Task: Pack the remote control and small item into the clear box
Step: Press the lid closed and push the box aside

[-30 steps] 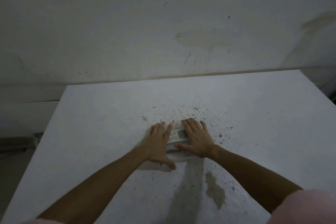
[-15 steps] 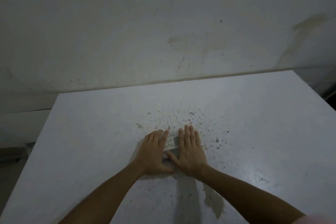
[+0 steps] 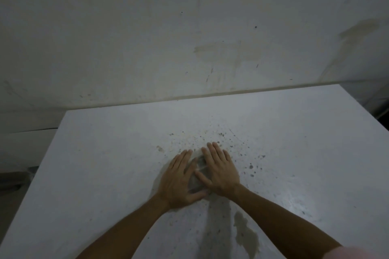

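Observation:
A small clear box lies on the white table, a little in front of its middle. Both of my hands lie on top of it. My left hand covers its left half, fingers stretched forward and thumb along the near edge. My right hand covers the right half, its thumb lying across the lid. Only a narrow strip of the box shows between the hands. Something pale and blurred shows through the plastic; the remote control and the small item cannot be made out.
The tabletop is speckled with dark spots around the hands, and a brownish stain lies near the front. A stained wall runs along the table's far edge. The table's left edge drops to a lower ledge.
My hands have drawn closer together over the box and now hide the remote's buttons, which showed between them before. The camera has shifted slightly.

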